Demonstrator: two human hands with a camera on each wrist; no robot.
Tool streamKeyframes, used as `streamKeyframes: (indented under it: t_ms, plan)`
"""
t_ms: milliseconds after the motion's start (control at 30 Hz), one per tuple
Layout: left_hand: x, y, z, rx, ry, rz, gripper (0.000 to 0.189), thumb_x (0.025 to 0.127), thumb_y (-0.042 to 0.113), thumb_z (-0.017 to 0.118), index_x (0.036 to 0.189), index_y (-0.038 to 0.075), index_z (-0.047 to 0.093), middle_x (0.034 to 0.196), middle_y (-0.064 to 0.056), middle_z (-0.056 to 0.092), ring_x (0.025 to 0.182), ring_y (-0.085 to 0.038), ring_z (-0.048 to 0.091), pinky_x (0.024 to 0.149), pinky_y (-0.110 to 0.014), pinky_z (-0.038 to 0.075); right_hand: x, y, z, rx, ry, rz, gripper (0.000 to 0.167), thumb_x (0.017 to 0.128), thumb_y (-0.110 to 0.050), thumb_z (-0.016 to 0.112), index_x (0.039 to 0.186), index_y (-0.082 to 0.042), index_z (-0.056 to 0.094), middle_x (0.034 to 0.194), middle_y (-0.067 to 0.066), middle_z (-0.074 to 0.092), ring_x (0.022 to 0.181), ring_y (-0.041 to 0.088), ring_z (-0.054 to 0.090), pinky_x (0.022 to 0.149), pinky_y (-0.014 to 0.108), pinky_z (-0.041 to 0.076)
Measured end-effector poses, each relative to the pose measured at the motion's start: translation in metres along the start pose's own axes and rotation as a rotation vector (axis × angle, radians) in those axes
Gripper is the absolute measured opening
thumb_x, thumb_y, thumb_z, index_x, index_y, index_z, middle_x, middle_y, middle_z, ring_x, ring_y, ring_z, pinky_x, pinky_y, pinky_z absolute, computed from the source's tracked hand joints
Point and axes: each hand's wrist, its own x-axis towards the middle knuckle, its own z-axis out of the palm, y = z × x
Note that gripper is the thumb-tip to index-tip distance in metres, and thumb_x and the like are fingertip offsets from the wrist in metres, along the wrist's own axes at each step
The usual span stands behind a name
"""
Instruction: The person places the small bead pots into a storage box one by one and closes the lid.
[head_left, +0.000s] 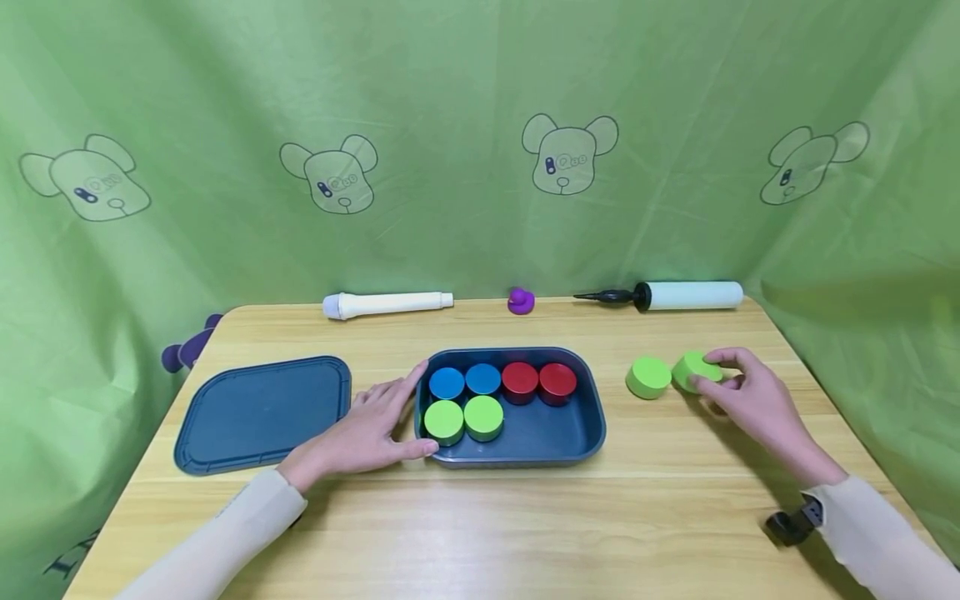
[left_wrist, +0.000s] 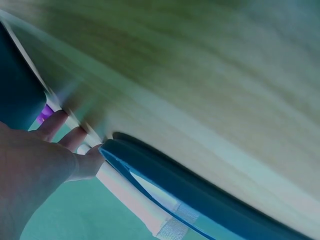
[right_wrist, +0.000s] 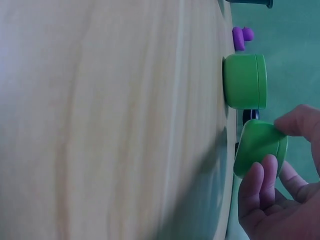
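Note:
At the right of the table my right hand [head_left: 750, 400] pinches a small round green container [right_wrist: 260, 147] between thumb and fingers, tilted in the right wrist view. Just left of it stands a second green container [head_left: 648, 377], upright. A dark blue box [head_left: 555, 429] sits mid-table, holding two blue containers [head_left: 447, 383] and two red ones [head_left: 520, 382] along its back, with two green ones [head_left: 444, 422] at the front left. My left hand [head_left: 367, 425] rests against the box's left side, its fingers extended and thumb near the front corner.
A dark blue lid [head_left: 266, 412] lies at the left, beneath part of my left hand's side. Along the back edge are a white microphone-shaped stick [head_left: 390, 304], a purple duck [head_left: 521, 301] and a hand pump [head_left: 690, 296]. Green curtain [head_left: 450, 167] hangs behind.

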Motion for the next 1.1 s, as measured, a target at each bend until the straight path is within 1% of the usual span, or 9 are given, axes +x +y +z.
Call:
streamKeyframes:
  t_ms: [100, 200, 333, 467, 633, 767, 867, 1000, 1100]
  plan:
    - [-0.001, 0.001, 0.0, 0.0, 0.004, 0.004, 0.112, 0.097, 0.075, 0.066, 0.177, 0.036, -0.003, 0.177, -0.011, 0.029, 0.158, -0.045, 0.029, 0.122, -0.076, 0.019, -0.002, -0.001, -0.002, 0.008, 0.018, 0.005, 0.064, 0.106, -0.038, 0.075, 0.149, 0.004, 0.052, 0.096, 0.02, 0.071, 0.074, 0.022, 0.067, 0.061, 0.03, 0.057]
    - [-0.001, 0.001, 0.0, -0.002, 0.004, 0.002, 0.112, 0.097, 0.075, 0.066, 0.177, 0.037, -0.002, 0.177, -0.01, 0.029, 0.158, -0.045, 0.029, 0.122, -0.076, 0.019, -0.005, -0.003, -0.004, 0.003, 0.044, 0.002, 0.065, 0.105, -0.041, 0.075, 0.148, 0.002, 0.053, 0.095, 0.02, 0.07, 0.073, 0.025, 0.066, 0.06, 0.03, 0.055]
    - [-0.002, 0.0, 0.0, -0.005, 0.003, -0.003, 0.112, 0.097, 0.076, 0.065, 0.177, 0.037, -0.003, 0.177, -0.01, 0.028, 0.158, -0.045, 0.028, 0.122, -0.076, 0.019, -0.008, -0.007, -0.006, -0.019, 0.079, -0.009, 0.063, 0.104, -0.044, 0.076, 0.146, -0.001, 0.055, 0.093, 0.017, 0.067, 0.071, 0.022, 0.063, 0.059, 0.031, 0.051]
    - [-0.002, 0.0, 0.001, -0.007, 0.004, -0.007, 0.111, 0.097, 0.076, 0.065, 0.177, 0.038, -0.003, 0.177, -0.009, 0.028, 0.159, -0.045, 0.028, 0.122, -0.077, 0.018, -0.011, -0.012, -0.007, -0.032, 0.102, -0.017, 0.062, 0.103, -0.044, 0.078, 0.144, -0.003, 0.057, 0.098, 0.016, 0.066, 0.076, 0.017, 0.06, 0.06, 0.029, 0.051]
    - [-0.001, 0.002, 0.0, -0.01, 0.003, -0.007, 0.11, 0.098, 0.074, 0.066, 0.177, 0.038, -0.002, 0.177, -0.009, 0.028, 0.159, -0.045, 0.028, 0.121, -0.079, 0.018, -0.017, -0.021, -0.007, -0.016, 0.119, -0.036, 0.061, 0.103, -0.042, 0.079, 0.145, -0.004, 0.057, 0.1, 0.016, 0.067, 0.079, 0.014, 0.06, 0.061, 0.027, 0.051]
    - [-0.001, 0.001, 0.0, -0.007, 0.005, -0.006, 0.11, 0.098, 0.074, 0.066, 0.177, 0.038, -0.002, 0.177, -0.009, 0.029, 0.159, -0.044, 0.028, 0.121, -0.079, 0.018, -0.023, -0.031, -0.007, 0.008, 0.135, -0.066, 0.058, 0.102, -0.039, 0.08, 0.144, -0.004, 0.059, 0.098, 0.014, 0.068, 0.079, 0.012, 0.062, 0.062, 0.025, 0.051]
    - [-0.001, 0.001, 0.0, -0.006, 0.001, -0.016, 0.111, 0.097, 0.077, 0.064, 0.176, 0.04, -0.004, 0.178, -0.007, 0.027, 0.16, -0.043, 0.027, 0.123, -0.077, 0.018, -0.026, -0.038, -0.005, 0.015, 0.149, -0.091, 0.055, 0.102, -0.035, 0.081, 0.142, -0.005, 0.06, 0.097, 0.013, 0.069, 0.078, 0.01, 0.063, 0.063, 0.022, 0.051]
    - [-0.001, 0.001, 0.001, -0.005, -0.003, -0.024, 0.112, 0.096, 0.08, 0.063, 0.175, 0.043, -0.006, 0.178, -0.006, 0.026, 0.16, -0.041, 0.026, 0.123, -0.076, 0.017, -0.03, -0.048, -0.004, 0.03, 0.151, -0.122, 0.051, 0.102, -0.03, 0.083, 0.14, -0.004, 0.061, 0.094, 0.011, 0.07, 0.078, 0.009, 0.063, 0.063, 0.02, 0.052]
    - [-0.001, 0.001, 0.001, -0.003, 0.0, -0.019, 0.112, 0.096, 0.079, 0.064, 0.175, 0.042, -0.006, 0.178, -0.007, 0.027, 0.159, -0.042, 0.027, 0.123, -0.076, 0.018, -0.034, -0.058, -0.002, 0.041, 0.148, -0.142, 0.049, 0.101, -0.029, 0.084, 0.137, -0.004, 0.062, 0.093, 0.011, 0.07, 0.078, 0.01, 0.063, 0.063, 0.019, 0.053]
